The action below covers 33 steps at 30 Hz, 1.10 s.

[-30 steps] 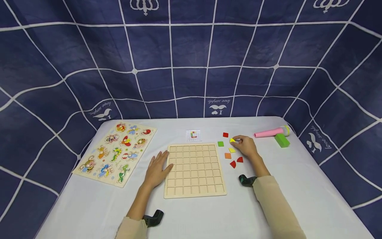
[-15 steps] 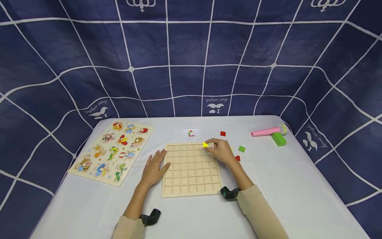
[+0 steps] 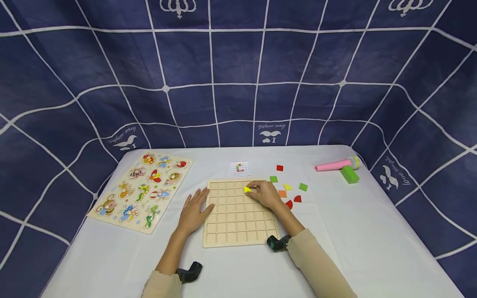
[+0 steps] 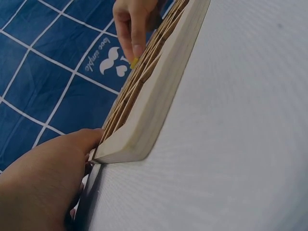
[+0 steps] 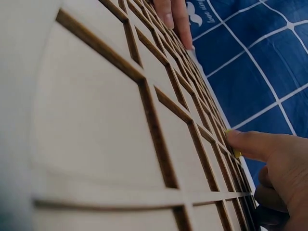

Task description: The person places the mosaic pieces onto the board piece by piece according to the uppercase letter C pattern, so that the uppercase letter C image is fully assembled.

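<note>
A pale wooden grid board (image 3: 231,215) lies in the middle of the white table. My left hand (image 3: 191,213) rests along its left edge, fingers spread and the thumb on the rim; the left wrist view shows that hand (image 4: 50,173) against the board's corner. Over the far part of the grid, right of centre, my right hand (image 3: 265,193) pinches a small yellow tile (image 3: 247,189) between thumb and fingers. In the right wrist view the thumb partly covers the yellow tile (image 5: 237,153), down at the grid. Whether it sits inside a square, I cannot tell.
Right of the board lie loose tiles: red (image 3: 280,168), green (image 3: 273,179), yellow (image 3: 287,187), orange (image 3: 282,193) and several more. A small patterned card (image 3: 239,169) lies behind the board. An insect puzzle (image 3: 143,190) is leftward; a pink microphone (image 3: 335,164) and green block (image 3: 350,175) are rightward.
My right hand has carried the yellow tile leftward from the loose tiles onto the board's far part. A green tile at the right now shows. My left hand has stayed at the edge.
</note>
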{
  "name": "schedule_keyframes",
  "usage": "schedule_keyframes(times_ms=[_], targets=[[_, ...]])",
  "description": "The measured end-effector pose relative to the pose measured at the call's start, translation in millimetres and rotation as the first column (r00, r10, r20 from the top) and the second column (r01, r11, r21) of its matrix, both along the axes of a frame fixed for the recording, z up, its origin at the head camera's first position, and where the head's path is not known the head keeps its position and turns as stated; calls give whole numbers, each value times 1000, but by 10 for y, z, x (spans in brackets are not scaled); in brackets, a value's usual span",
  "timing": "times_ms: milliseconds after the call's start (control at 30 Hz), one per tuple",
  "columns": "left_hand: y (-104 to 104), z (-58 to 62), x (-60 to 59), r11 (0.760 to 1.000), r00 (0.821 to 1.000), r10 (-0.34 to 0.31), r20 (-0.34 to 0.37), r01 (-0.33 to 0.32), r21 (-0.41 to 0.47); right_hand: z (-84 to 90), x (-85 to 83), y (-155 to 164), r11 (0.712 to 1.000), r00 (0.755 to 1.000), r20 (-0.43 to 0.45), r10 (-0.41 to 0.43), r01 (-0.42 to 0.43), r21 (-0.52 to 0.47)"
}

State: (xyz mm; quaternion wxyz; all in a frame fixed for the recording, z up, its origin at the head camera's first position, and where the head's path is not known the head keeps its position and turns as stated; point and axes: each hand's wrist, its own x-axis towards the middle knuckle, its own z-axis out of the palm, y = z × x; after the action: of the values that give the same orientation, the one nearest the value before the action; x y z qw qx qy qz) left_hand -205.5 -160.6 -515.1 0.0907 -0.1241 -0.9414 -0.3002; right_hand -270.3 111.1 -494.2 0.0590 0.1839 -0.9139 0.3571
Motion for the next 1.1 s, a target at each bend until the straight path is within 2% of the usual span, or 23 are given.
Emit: schedule_keyframes(times_ms=[300,433,500,600,733,833,967,1100], targets=[[-3,16,3,1000,1000,2,11,-1,-11,-8,34,0,1000,999,-51,1,0,13],[-14,7,-1,1000,1000,10,5,-10,-11,34,38,42,999,1000,-14,14,-15,-34],[-14,3,-1,1000,1000,7,4,-7,-5,78,6,108,998,1000,3,-8,8,-60],[-2,2,2,1000,1000,2,6,-2,7,157,-115,278,995,997,-8,-79,78,-65],[5,10,16,1000,1000,7,6,-7,9,256,-356,551,983,983,-26,-184,184,0],[4,21,26,1000,1000,10,4,-10,0,295,-516,730,971,973,-10,-233,233,56],[4,33,33,1000,1000,10,-1,-10,6,285,-656,895,956,963,40,-267,259,138],[8,34,27,1000,1000,8,-2,-8,1,228,-708,981,943,951,107,-290,265,200]])
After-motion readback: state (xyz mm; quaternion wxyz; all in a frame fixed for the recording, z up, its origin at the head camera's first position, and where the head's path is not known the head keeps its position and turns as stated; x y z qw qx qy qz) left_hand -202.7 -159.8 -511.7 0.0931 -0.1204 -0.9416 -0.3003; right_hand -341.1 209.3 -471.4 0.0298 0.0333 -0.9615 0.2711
